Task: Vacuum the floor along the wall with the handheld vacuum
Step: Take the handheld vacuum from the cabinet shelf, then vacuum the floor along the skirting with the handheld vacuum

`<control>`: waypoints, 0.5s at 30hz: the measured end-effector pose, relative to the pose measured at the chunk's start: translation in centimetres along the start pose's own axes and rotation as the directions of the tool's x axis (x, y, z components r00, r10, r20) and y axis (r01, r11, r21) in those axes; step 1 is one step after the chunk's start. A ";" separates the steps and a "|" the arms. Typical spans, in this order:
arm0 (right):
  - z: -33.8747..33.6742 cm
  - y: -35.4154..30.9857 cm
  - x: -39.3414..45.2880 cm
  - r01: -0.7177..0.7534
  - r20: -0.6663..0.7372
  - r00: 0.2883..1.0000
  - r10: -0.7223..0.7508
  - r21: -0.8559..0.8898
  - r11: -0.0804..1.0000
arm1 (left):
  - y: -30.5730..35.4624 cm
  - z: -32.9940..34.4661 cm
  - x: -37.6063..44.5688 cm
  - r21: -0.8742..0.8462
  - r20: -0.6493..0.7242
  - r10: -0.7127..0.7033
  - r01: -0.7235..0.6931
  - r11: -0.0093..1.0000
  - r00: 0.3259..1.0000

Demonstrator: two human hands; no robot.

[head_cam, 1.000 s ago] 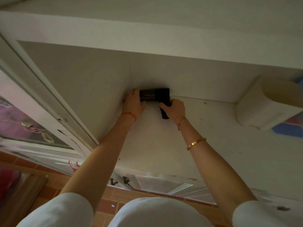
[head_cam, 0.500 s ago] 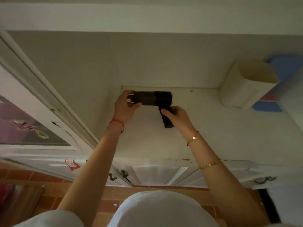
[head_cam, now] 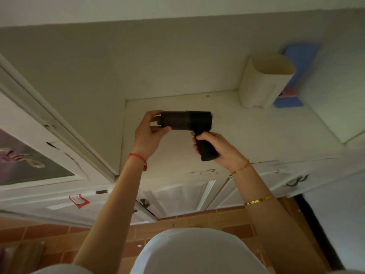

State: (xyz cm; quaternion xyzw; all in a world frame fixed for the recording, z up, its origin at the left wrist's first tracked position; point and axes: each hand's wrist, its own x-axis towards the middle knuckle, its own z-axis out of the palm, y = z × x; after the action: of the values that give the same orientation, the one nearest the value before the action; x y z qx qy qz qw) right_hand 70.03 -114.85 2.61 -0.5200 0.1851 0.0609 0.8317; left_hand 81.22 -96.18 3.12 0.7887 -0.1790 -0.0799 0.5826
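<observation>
Black handheld vacuum with a cylindrical body, held in both hands above a white shelf.

Right hand has its fingers curled round the vacuum's pistol handle; left hand pinches the barrel's front end between thumb and fingers. The vacuum lies level, clear of the shelf, its nose pointing toward the white side wall. A cream plastic container stands upright in the shelf's far right corner, just beside a blue flat item. Terracotta floor tiles show below.
</observation>
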 end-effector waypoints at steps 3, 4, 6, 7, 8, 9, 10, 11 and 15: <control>-0.5 0.6 -1.5 0.008 0.027 1.000 -0.010 0.080 0.997 | 0.3 0.6 -1.1 -0.140 0.105 -0.084 0.099 0.985 0.991; -0.6 0.8 -2.0 0.013 0.022 1.000 -0.015 0.103 0.995 | 0.5 0.9 -1.6 -0.248 0.168 -0.131 0.170 0.954 0.977; -0.8 1.4 -3.1 0.034 -0.012 0.999 -0.032 0.127 0.991 | 1.2 2.0 -2.7 -0.434 0.314 -0.187 0.316 0.844 0.931; -0.9 1.7 -3.8 0.051 -0.036 0.998 -0.047 0.126 0.991 | 1.5 2.5 -3.1 -0.477 0.368 -0.199 0.369 0.798 0.908; -1.0 2.0 -4.5 0.068 -0.062 0.996 -0.061 0.121 0.990 | 1.7 3.1 -3.5 -0.509 0.403 -0.209 0.408 0.758 0.891; -1.2 2.3 -5.3 0.084 -0.089 0.993 -0.074 0.117 0.990 | 2.0 3.7 -3.9 -0.528 0.425 -0.220 0.438 0.727 0.878; -1.5 2.5 -6.2 0.099 -0.113 0.990 -0.086 0.116 0.988 | 2.2 4.2 -4.3 -0.536 0.446 -0.229 0.463 0.706 0.865; -1.8 2.9 -7.1 0.111 -0.129 0.987 -0.096 0.118 0.987 | 2.4 4.7 -4.7 -0.526 0.468 -0.229 0.477 0.704 0.853; -3.6 4.2 -10.8 0.140 -0.165 0.980 -0.113 0.161 0.977 | 3.1 7.2 -6.6 -0.467 0.553 -0.203 0.503 0.727 0.808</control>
State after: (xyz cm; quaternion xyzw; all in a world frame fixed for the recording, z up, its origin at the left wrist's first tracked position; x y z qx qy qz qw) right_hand 57.95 -115.17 1.64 -0.4604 0.2202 -0.0492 0.8585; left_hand 72.15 -100.97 3.32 0.5423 -0.1203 -0.4310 0.7111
